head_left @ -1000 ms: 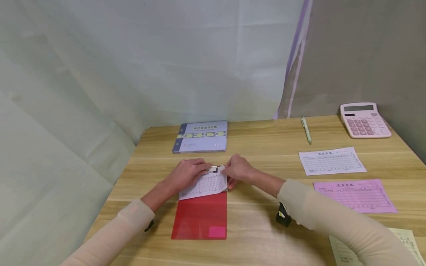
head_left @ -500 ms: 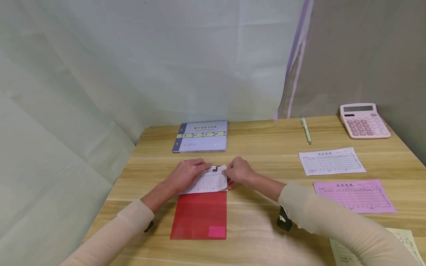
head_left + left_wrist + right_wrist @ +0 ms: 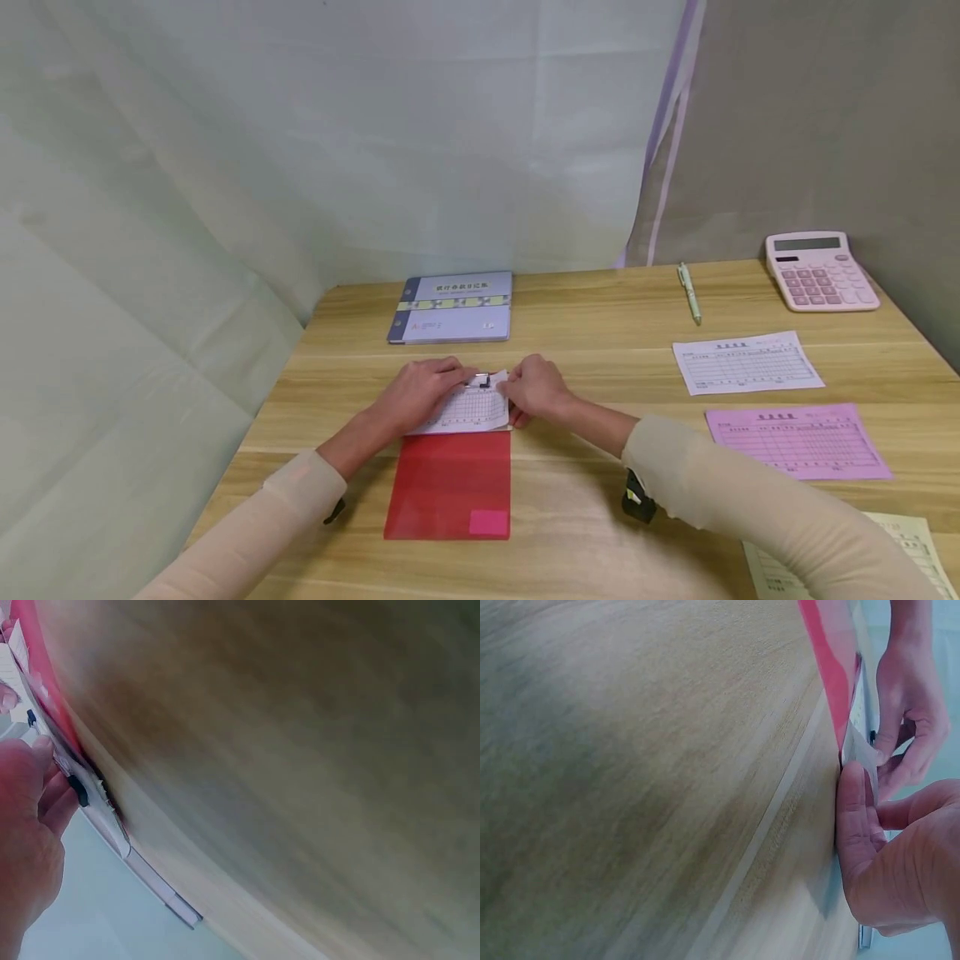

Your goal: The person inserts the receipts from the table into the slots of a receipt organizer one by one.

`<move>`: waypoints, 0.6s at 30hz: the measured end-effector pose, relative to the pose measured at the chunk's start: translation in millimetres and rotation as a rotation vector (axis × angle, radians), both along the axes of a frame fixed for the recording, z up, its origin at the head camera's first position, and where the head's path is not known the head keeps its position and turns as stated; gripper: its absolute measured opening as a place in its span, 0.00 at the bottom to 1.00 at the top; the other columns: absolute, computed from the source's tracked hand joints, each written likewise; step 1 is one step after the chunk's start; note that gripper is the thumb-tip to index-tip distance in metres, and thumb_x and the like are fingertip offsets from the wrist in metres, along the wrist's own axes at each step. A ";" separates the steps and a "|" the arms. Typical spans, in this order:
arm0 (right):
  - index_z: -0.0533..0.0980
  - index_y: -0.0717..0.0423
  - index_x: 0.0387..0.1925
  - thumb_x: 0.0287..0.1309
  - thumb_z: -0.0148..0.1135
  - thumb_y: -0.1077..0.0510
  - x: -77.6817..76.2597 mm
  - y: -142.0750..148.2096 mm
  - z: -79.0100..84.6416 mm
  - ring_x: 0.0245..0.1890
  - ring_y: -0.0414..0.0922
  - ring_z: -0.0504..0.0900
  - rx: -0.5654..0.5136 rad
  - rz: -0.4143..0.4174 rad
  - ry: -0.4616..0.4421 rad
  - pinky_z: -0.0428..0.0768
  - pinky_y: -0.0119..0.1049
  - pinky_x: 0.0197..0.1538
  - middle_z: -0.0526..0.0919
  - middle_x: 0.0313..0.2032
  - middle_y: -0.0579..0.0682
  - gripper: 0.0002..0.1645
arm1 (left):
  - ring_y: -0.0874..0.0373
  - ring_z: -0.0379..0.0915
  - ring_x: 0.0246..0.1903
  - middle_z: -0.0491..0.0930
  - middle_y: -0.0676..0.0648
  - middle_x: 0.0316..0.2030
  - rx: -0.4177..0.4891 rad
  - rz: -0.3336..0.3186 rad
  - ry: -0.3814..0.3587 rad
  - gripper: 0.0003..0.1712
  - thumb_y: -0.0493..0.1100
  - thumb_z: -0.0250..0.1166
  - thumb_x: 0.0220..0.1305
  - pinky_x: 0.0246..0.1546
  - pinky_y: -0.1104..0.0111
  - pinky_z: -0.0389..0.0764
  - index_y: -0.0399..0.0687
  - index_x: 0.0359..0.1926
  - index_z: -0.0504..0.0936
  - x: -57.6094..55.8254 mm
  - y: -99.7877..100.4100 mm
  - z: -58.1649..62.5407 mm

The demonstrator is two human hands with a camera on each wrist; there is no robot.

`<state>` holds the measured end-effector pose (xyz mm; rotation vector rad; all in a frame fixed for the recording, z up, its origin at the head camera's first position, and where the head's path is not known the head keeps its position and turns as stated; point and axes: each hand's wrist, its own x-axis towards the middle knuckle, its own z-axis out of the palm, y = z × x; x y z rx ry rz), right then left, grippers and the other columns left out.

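Head view: the slip (image 3: 471, 410) lies across the upper part of the red folder (image 3: 450, 483), by the clip (image 3: 483, 381). The right hand (image 3: 536, 387) has its grip together on the slip's right edge; the left hand (image 3: 422, 393) pinches at the clip. All rest on a wood-grained worktop (image 3: 585, 533), with a ledger (image 3: 453, 310) beyond and a pen (image 3: 690, 294), calculator (image 3: 821, 272), white form (image 3: 748, 363) and pink form (image 3: 798, 442) rightward. Pale cloth (image 3: 435, 142) hangs behind, grey cloth (image 3: 810, 133) further right. The left hand hides the slip's left part; whether the clip bites it cannot be told. The right sleeve (image 3: 750, 493) covers much of a yellow form (image 3: 917, 542), cut off below.
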<state>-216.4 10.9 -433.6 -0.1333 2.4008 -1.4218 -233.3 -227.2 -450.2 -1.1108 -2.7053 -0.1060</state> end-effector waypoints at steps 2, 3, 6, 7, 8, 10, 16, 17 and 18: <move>0.83 0.66 0.31 0.75 0.64 0.62 0.3 0.1 0.3 0.15 0.45 0.85 0.000 0.004 0.001 0.84 0.36 0.23 0.84 0.19 0.56 0.14 | 0.58 0.84 0.42 0.86 0.51 0.48 -0.005 0.003 0.001 0.22 0.39 0.71 0.72 0.43 0.67 0.86 0.55 0.65 0.86 0.1 0.4 0.4; 0.83 0.66 0.31 0.75 0.64 0.62 0.4 0.0 0.6 0.15 0.45 0.85 0.000 0.005 0.000 0.84 0.36 0.23 0.84 0.19 0.56 0.14 | 0.59 0.84 0.42 0.86 0.51 0.48 -0.007 0.004 0.002 0.23 0.39 0.71 0.72 0.43 0.67 0.86 0.55 0.66 0.86 0.2 0.7 0.5; 0.83 0.66 0.31 0.74 0.65 0.62 0.5 -0.2 0.8 0.15 0.45 0.85 -0.002 0.004 -0.006 0.84 0.36 0.24 0.84 0.19 0.56 0.14 | 0.59 0.84 0.42 0.86 0.51 0.47 -0.012 0.002 0.009 0.23 0.39 0.72 0.71 0.43 0.67 0.86 0.55 0.65 0.86 0.0 1.1 1.1; 0.83 0.66 0.31 0.74 0.65 0.62 0.5 -0.2 0.8 0.15 0.45 0.85 -0.003 0.003 -0.007 0.84 0.36 0.24 0.84 0.19 0.56 0.14 | 0.59 0.84 0.42 0.86 0.51 0.47 -0.014 0.000 0.011 0.22 0.39 0.72 0.72 0.42 0.68 0.86 0.54 0.65 0.86 -0.2 1.0 1.1; 0.82 0.66 0.31 0.74 0.65 0.62 0.5 -0.2 0.9 0.16 0.45 0.85 -0.003 0.003 -0.008 0.84 0.36 0.24 0.84 0.19 0.56 0.14 | 0.59 0.85 0.42 0.87 0.51 0.47 -0.015 0.000 0.013 0.22 0.39 0.72 0.72 0.42 0.67 0.86 0.54 0.65 0.86 -0.5 1.0 0.9; 0.82 0.66 0.30 0.74 0.65 0.62 0.4 -0.3 1.0 0.16 0.46 0.85 -0.004 0.003 -0.010 0.84 0.36 0.24 0.84 0.18 0.56 0.14 | 0.59 0.84 0.42 0.87 0.51 0.47 -0.022 0.002 0.010 0.22 0.39 0.71 0.72 0.42 0.68 0.85 0.54 0.65 0.86 -1.0 0.9 1.1; 0.81 0.66 0.29 0.75 0.64 0.62 0.5 -0.7 1.2 0.16 0.46 0.85 0.004 0.006 -0.018 0.85 0.37 0.24 0.84 0.17 0.56 0.15 | 0.59 0.84 0.42 0.86 0.51 0.48 -0.029 0.004 0.001 0.23 0.39 0.71 0.72 0.42 0.68 0.85 0.55 0.65 0.86 -0.8 1.0 0.9; 0.81 0.66 0.29 0.75 0.64 0.62 0.4 0.1 1.8 0.16 0.46 0.85 0.003 0.015 -0.017 0.85 0.37 0.24 0.84 0.18 0.56 0.15 | 0.59 0.84 0.42 0.86 0.51 0.48 -0.028 0.003 0.002 0.23 0.39 0.71 0.72 0.42 0.68 0.85 0.55 0.65 0.86 -0.9 1.1 1.0; 0.82 0.66 0.29 0.75 0.64 0.62 0.0 1.2 3.4 0.16 0.46 0.85 0.005 0.025 -0.019 0.85 0.37 0.24 0.84 0.18 0.56 0.15 | 0.59 0.84 0.42 0.86 0.51 0.48 -0.026 0.003 0.002 0.23 0.39 0.71 0.72 0.42 0.68 0.85 0.55 0.65 0.86 -1.2 1.4 1.3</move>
